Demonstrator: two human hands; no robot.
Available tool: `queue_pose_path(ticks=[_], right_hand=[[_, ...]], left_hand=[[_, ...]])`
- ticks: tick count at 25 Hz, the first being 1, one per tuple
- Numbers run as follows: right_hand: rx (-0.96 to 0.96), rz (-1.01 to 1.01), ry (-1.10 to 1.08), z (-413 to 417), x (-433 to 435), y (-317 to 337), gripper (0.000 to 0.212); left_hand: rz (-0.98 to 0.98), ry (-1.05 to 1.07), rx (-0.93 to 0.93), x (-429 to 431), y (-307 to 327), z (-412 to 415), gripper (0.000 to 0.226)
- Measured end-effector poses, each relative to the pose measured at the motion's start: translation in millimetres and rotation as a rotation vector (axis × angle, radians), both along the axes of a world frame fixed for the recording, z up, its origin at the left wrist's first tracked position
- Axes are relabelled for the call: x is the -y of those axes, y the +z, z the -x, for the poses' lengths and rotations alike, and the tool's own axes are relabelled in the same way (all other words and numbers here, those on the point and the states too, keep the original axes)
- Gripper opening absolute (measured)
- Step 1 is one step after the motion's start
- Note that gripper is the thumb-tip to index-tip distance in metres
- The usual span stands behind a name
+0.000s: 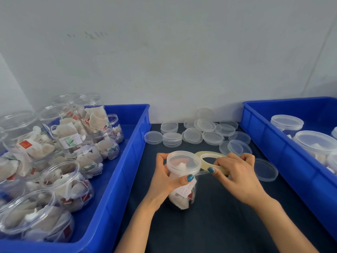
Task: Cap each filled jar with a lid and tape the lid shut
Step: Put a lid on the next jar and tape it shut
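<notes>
Trouble, if it comes, comes from the tape strip (pixel 201 173): it runs short and taut from the tape roll (pixel 206 154) to the side of the jar (pixel 182 194), and thin clear film like that looks likely to twist, fold on itself or catch a fingertip if the pull goes slack; the left thumb (pixel 188 178) presses its free end just under the lid (pixel 183 160), and should that thumb lift too soon the end would probably peel away and the wrap start crooked; the left hand (pixel 166 179) curls round the jar from the far side, thumb in front, while the right hand (pixel 238 172) pinches the roll between thumb and curled fingers, so a hard tug to the right could tip the jar or drag the lid askew, since nothing yet seems to bind lid to wall; the jar appears to rest on the dark mat (pixel 209 225) in the middle, between the left bin (pixel 131 157) of open filled jars (pixel 60 178) and the right bin (pixel 264 136) holding capped jars (pixel 313 141), with loose lids (pixel 212 137) scattered behind it, one just beside the right hand and near enough to be knocked; as for looks, the jar is clear round plastic, packed with pale paper sachets bearing red and white tags, and its translucent lid sits flat and level on the rim, the contents showing dimly through the top.
</notes>
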State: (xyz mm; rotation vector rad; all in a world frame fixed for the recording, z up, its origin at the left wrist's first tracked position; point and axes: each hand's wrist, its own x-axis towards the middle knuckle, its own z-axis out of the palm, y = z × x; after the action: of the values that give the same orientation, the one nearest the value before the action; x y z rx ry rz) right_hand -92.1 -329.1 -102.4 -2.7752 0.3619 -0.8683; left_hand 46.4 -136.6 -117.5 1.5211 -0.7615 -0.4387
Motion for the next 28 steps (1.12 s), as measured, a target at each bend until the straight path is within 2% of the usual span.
queue_pose_path(ticks=[3, 6, 12, 15, 19, 21, 24, 26, 28], right_hand=[[0.075, 0.037, -0.103, 0, -2, 1, 0.063], [0.107, -0.005, -0.17, -1, -1, 4, 0.075], [0.127, -0.107, -0.155, -7, -11, 8, 0.085], [0.095, -0.171, -0.135, -11, -17, 8, 0.079], [0.043, -0.229, -0.093, -12, -19, 1, 0.072], [0.052, -0.251, -0.075, -10, -18, -4, 0.068], [0.086, -0.237, -0.079, -6, -19, -9, 0.061], [0.127, -0.229, -0.101, -3, -21, -14, 0.059], [0.152, -0.215, -0.135, -1, -23, -16, 0.058]], left_hand=[[0.014, -0.064, -0.084, -2, 1, -1, 0.1], [0.043, -0.106, -0.154, -4, 3, -1, 0.108], [0.087, -0.207, -0.353, -5, 3, 8, 0.108], [0.133, -0.225, -0.436, -5, 3, 9, 0.111], [0.105, -0.25, -0.402, -6, 3, 9, 0.105], [0.055, -0.242, -0.322, -6, 6, 8, 0.102], [0.056, -0.123, -0.164, -5, 10, 5, 0.106], [0.081, -0.052, -0.077, -6, 11, 4, 0.09], [0.073, -0.036, 0.001, -7, 12, 6, 0.063]])
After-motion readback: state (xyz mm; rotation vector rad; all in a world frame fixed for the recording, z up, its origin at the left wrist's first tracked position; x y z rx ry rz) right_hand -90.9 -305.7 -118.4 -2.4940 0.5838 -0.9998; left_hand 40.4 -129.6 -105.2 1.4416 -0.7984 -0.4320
